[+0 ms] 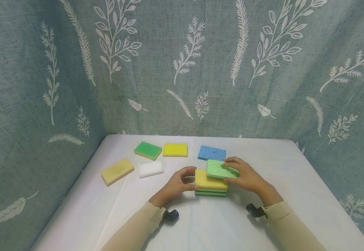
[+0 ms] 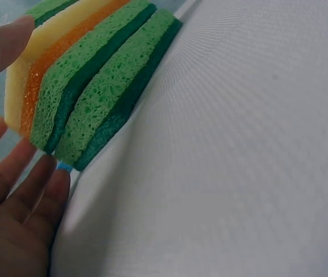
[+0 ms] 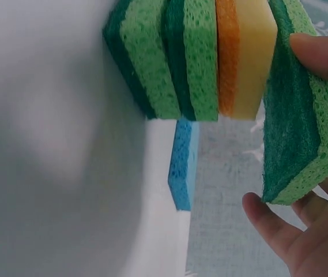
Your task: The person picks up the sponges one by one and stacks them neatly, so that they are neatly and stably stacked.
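Note:
My right hand (image 1: 246, 175) holds a light green sponge (image 1: 221, 169) with a dark green scouring layer, thumb on one side and fingers on the other. This sponge is tilted over a stack, and in the right wrist view a wedge-shaped gap shows under it. On top of the stack lies a yellow sponge (image 1: 205, 180) with an orange scouring layer (image 2: 40, 78). Beneath it are two green sponges (image 3: 152, 52), their dark green sides down. My left hand (image 1: 177, 184) is at the stack's left end, its relaxed fingers and thumb touching the edges.
Behind the stack lies a blue sponge (image 1: 211, 153). Further left on the white table (image 1: 295, 195) are a bright yellow sponge (image 1: 175, 149), a green-topped sponge (image 1: 148, 150), a white sponge (image 1: 151, 168) and a tan-yellow sponge (image 1: 117, 170). Patterned curtains (image 1: 169, 69) stand around the table.

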Available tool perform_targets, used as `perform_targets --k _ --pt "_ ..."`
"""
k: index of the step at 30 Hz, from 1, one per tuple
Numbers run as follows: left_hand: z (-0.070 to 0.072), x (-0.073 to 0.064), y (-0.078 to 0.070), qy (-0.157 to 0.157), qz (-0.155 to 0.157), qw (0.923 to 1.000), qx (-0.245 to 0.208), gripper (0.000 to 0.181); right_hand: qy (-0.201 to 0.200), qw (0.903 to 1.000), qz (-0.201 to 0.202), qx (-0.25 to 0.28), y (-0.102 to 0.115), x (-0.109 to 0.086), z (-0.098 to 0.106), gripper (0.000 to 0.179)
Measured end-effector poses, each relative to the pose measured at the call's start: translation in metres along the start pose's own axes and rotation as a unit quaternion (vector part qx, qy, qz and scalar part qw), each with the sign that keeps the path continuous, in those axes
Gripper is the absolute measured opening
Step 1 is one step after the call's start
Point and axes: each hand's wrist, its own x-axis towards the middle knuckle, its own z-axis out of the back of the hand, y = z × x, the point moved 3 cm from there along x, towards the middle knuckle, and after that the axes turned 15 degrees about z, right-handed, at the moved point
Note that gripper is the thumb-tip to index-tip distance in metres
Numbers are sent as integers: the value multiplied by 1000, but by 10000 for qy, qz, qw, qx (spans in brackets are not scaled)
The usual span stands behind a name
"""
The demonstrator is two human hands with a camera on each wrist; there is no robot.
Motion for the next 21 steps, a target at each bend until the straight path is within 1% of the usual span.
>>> perform_targets --k 3,9,17,21 --pt "0 0 0 18 -16 10000 -13 76 22 10000 58 5 2 2 -3 51" --pt "0 0 0 24 28 10000 -10 72 109 9999 110 5 6 5 -8 51" --pt "0 1 0 -14 3 10000 51 71 59 9997 103 227 13 7 -14 50" --pt "1 2 1 -12 -15 10000 85 74 39 9996 139 226 14 8 -18 49"
